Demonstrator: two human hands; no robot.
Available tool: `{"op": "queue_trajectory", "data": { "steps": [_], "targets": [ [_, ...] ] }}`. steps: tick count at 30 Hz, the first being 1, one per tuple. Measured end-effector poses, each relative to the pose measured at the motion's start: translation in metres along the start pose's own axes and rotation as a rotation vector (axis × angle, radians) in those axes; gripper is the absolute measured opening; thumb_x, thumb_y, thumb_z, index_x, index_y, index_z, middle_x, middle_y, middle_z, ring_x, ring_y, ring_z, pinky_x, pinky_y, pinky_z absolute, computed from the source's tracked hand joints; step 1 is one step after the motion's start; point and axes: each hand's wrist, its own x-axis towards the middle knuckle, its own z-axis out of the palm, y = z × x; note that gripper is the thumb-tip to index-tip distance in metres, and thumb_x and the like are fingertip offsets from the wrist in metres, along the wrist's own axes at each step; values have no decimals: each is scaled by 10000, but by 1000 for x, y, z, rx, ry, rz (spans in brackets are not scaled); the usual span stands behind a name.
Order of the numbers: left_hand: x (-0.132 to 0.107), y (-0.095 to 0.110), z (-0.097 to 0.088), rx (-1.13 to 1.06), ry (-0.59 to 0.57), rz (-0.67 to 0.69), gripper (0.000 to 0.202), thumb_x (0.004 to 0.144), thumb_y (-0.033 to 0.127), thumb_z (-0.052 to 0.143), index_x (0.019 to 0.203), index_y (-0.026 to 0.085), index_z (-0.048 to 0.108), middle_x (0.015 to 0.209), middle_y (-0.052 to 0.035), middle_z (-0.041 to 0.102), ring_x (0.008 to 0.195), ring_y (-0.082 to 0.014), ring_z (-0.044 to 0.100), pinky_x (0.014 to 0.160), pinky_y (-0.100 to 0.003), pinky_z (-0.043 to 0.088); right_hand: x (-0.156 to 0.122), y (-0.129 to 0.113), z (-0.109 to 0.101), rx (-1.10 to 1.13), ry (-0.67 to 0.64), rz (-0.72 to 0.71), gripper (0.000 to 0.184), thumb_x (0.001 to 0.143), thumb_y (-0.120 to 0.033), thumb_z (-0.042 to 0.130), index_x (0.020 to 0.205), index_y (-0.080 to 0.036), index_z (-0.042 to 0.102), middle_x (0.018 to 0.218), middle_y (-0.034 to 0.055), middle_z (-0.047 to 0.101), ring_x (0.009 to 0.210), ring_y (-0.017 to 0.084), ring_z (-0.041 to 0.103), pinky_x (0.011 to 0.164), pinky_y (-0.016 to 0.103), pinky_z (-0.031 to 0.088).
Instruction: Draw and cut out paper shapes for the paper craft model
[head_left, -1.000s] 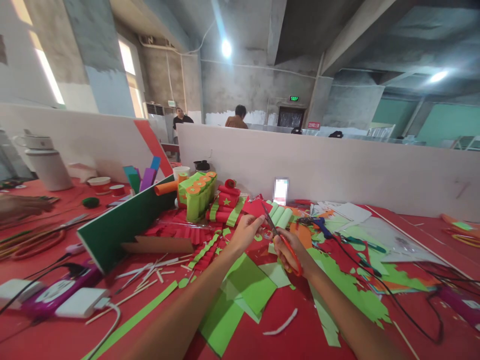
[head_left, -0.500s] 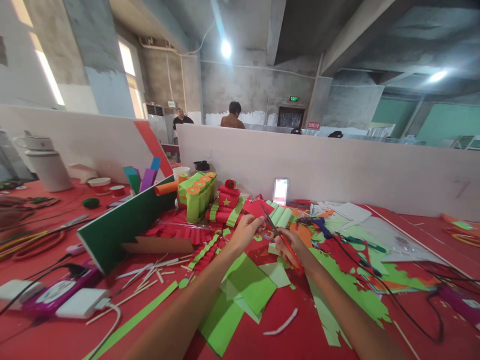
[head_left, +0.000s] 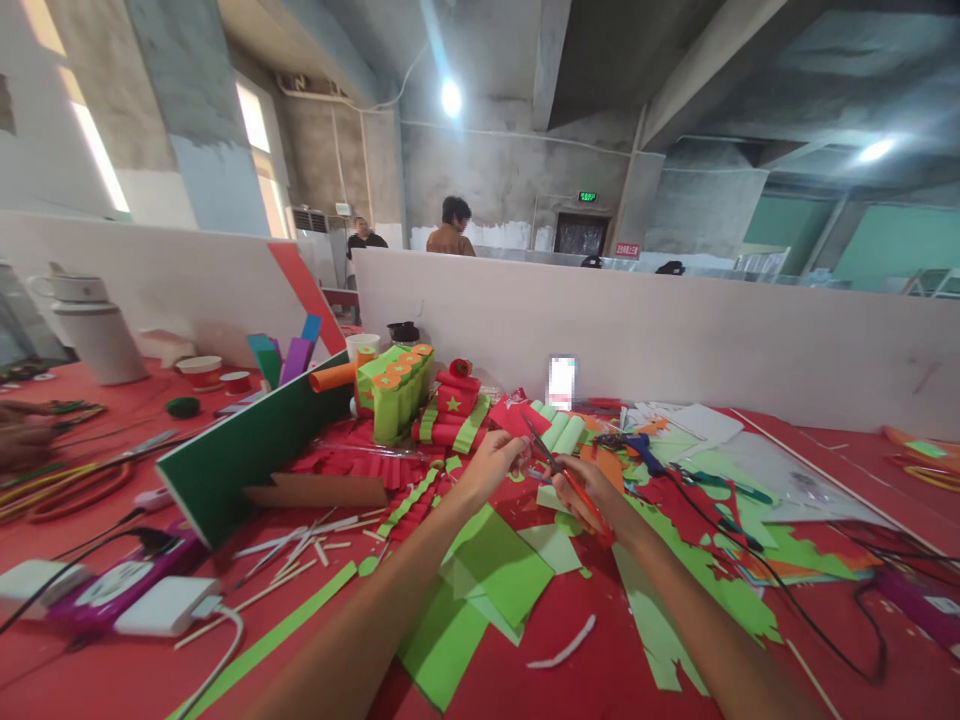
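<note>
My right hand [head_left: 589,490] is wrapped round a pair of scissors [head_left: 585,503] with orange-red handles. The dark blades point up and left, toward my other fingertips. My left hand [head_left: 499,460] is closed in a pinch beside the blades; what sits between its fingertips is too small to make out. Just beyond them lies a piece of red paper [head_left: 514,418], partly behind the blades. Pale green paper rolls [head_left: 564,432] stand behind the scissors. Below my hands, green paper sheets [head_left: 502,565] overlap on the red table.
To the left are a green-and-orange paper model [head_left: 394,390], red paper rolls with a star [head_left: 454,402], a dark green board [head_left: 247,470] and white sticks [head_left: 289,560]. A glue gun [head_left: 641,450], its cord and green scraps [head_left: 697,570] lie right. A phone [head_left: 562,382] stands behind.
My hands stay nearly in place, with the scissors shifting slightly at the left fingertips. A person beyond the partition has moved a little to the left.
</note>
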Motion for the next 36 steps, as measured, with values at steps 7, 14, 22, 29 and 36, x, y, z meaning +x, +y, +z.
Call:
{"op": "queue_trajectory", "data": {
  "steps": [7, 14, 22, 29, 36],
  "targets": [
    [2, -2, -2, 6, -11, -4, 323, 815, 399, 565, 598, 161, 557, 537, 11, 538, 508, -127, 528, 530, -251, 405, 0, -4, 0, 16, 14, 33, 458, 839, -634, 567, 921, -184, 576, 556, -68, 442, 376, 58, 344, 354, 177, 297],
    [0, 4, -1, 26, 24, 12, 289, 804, 425, 596, 708, 152, 592, 538, 16, 550, 509, -132, 542, 520, -247, 407, -1, -5, 0, 15, 25, 18, 455, 830, -638, 579, 846, -184, 560, 561, -64, 429, 397, 60, 331, 345, 173, 277],
    [1, 8, -1, -37, 59, 93, 266, 801, 411, 606, 713, 184, 500, 513, 65, 474, 466, -102, 499, 490, -222, 381, 0, -3, 0, 2, 9, 7, 402, 857, -592, 581, 885, -191, 567, 559, -69, 432, 370, 56, 341, 326, 169, 274],
    [3, 3, 0, -52, 88, 133, 340, 820, 513, 602, 814, 185, 515, 595, 60, 529, 461, -88, 507, 474, -208, 386, -2, -4, 2, 48, -14, 22, 385, 839, -582, 606, 838, -201, 547, 546, -76, 447, 322, 50, 336, 284, 164, 295],
    [4, 1, -1, 23, 84, 152, 345, 839, 522, 575, 801, 184, 518, 586, 53, 525, 476, -99, 513, 485, -213, 392, 0, -1, 2, 55, 7, 43, 391, 825, -588, 620, 847, -204, 550, 534, -82, 460, 308, 41, 336, 282, 156, 300]
  ]
}}
